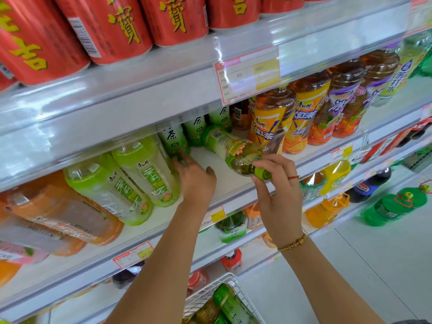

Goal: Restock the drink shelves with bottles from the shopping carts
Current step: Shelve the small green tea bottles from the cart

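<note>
Fingers and thumb of the right hand (278, 190) curl round the neck of a green tea bottle (231, 146) and pinch it just behind its green cap (264, 174), which sticks out below the fingertips toward the camera. The green tea bottle lies tilted, its base pointing into the middle shelf (224, 183) and its body slanting above the bare white board; whether the base touches the board cannot be told. A beaded bracelet (293, 243) sits on the right wrist.

To the left of the green tea bottle, the left hand (196, 178) reaches into the same shelf with its fingers stretched forward and thumb spread. Its fingertips touch the foot of a standing green tea row (174, 136), and it holds nothing. Further left of the green tea bottle stand jasmine tea bottles (145, 169). Just to its right are iced black tea bottles (271, 120), the nearest one close beside it. Above it hangs a price tag (247, 73), and higher up are red cans (105, 24). Well below it, a wire shopping cart (210, 293) holds more green bottles.
</note>
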{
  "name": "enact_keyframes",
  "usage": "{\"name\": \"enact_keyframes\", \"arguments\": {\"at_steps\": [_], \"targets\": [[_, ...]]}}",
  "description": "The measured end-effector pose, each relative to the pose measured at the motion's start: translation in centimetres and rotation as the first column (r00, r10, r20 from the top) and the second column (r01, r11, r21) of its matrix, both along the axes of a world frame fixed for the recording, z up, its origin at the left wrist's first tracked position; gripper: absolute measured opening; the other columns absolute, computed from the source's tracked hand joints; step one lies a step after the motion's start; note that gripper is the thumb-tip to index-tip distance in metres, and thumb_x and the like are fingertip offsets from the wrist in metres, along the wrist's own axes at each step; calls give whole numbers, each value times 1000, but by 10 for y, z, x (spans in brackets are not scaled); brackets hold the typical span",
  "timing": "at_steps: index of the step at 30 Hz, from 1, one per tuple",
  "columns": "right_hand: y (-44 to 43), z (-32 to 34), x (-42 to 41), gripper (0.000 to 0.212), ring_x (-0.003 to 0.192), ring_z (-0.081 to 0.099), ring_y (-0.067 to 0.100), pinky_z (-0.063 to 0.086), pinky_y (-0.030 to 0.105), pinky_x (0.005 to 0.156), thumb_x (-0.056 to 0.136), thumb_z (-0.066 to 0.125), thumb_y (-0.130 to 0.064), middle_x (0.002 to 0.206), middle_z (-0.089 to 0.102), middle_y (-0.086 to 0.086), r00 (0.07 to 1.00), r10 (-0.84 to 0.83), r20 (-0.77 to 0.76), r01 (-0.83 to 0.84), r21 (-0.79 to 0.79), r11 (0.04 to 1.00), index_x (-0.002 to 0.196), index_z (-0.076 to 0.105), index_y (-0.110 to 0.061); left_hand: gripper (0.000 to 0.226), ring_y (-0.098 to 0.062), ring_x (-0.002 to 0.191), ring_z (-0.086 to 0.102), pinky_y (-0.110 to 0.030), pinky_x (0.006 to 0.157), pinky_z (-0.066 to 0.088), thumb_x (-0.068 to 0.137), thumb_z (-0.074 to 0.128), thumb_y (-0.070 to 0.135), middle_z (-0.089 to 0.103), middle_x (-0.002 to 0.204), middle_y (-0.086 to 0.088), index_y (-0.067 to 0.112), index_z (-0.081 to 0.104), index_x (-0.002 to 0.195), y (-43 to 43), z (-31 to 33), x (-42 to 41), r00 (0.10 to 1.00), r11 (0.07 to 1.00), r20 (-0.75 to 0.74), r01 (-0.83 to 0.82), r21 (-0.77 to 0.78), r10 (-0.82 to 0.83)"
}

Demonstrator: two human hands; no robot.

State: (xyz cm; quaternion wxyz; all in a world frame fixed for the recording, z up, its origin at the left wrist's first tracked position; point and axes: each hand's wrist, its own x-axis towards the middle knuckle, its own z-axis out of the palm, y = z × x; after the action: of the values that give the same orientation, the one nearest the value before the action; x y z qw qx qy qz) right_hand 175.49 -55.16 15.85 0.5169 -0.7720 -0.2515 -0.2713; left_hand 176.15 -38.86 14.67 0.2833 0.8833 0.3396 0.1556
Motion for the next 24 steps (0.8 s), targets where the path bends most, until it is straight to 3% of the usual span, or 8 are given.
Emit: {"name": "enact_keyframes", "arguments": {"at_steps": [4, 8, 11, 14, 16, 18, 20, 24], "targets": [[0, 3, 0, 24, 104, 44, 3, 36, 3, 92, 81, 63, 8, 110, 52, 9, 1000, 1, 4, -1, -1, 1000, 103, 63, -1, 74, -35, 131, 30, -40, 108, 34, 87, 59, 21, 25, 141, -26, -3, 20, 145, 12, -1, 10, 999, 999, -47, -1, 37, 2], [-1, 10, -2, 25, 102, 46, 5, 37, 1, 87, 80, 64, 9, 110, 53, 12, 999, 31, -9, -31, -20, 999, 103, 63, -1, 65, -33, 128, 38, -37, 106, 37, 87, 60, 16, 33, 140, -20, 1, 30, 142, 17, 7, 11, 999, 999, -44, 4, -47, -6], [-5, 25, -4, 26, 102, 47, 8, 42, 8, 89, 81, 61, 9, 111, 52, 10, 998, 68, 14, -68, -45, 997, 105, 62, -2, 75, -25, 131, 39, -28, 102, 35, 82, 69, 15, 34, 147, -13, 15, 29, 145, 7, 25, -5, 975, 974, -17, 220, -45, -221], [-18, 47, -3, 27, 105, 48, 10, 44, 12, 88, 84, 57, 10, 113, 50, 5, 983, 166, 73, -157, -115, 981, 108, 62, -2, 104, -8, 142, 15, -17, 106, 20, 72, 79, 13, 11, 157, 3, 38, 12, 148, -3, 50, -26, 846, 849, 87, 528, -8, -525], [-23, 62, -3, 28, 106, 49, 13, 45, 14, 88, 85, 55, 10, 116, 51, 7, 968, 240, 79, -224, -176, 959, 110, 61, -2, 105, -6, 141, 20, -15, 108, 23, 67, 83, 13, 21, 154, 7, 42, 18, 144, -2, 64, -31, 772, 776, 114, 630, -5, -626], [-21, 73, -4, 29, 108, 49, 15, 44, 14, 91, 85, 55, 10, 118, 53, 12, 955, 282, 95, -255, -228, 940, 110, 62, -2, 92, -9, 122, 49, -2, 92, 34, 62, 86, 13, 52, 128, 9, 35, 37, 137, 0, 70, -32, 774, 774, 151, 629, -73, -615], [-15, 79, -5, 31, 112, 48, 14, 45, 20, 93, 86, 55, 8, 122, 53, 12, 948, 295, 122, -261, -233, 937, 113, 62, -5, 79, -8, 100, 59, 4, 76, 38, 59, 88, 14, 60, 106, 12, 23, 50, 128, 2, 69, -34, 819, 821, 206, 562, -99, -536], [4, 76, 1, 38, 114, 54, 14, 51, 32, 92, 89, 57, -3, 124, 53, 5, 975, 220, -19, -221, -31, 975, 126, 55, -11, 69, -15, 95, 63, -24, 83, 50, 54, 89, 31, 65, 109, -1, 20, 58, 114, 4, 59, -23, 897, 925, 310, 364, -112, -315]]}}
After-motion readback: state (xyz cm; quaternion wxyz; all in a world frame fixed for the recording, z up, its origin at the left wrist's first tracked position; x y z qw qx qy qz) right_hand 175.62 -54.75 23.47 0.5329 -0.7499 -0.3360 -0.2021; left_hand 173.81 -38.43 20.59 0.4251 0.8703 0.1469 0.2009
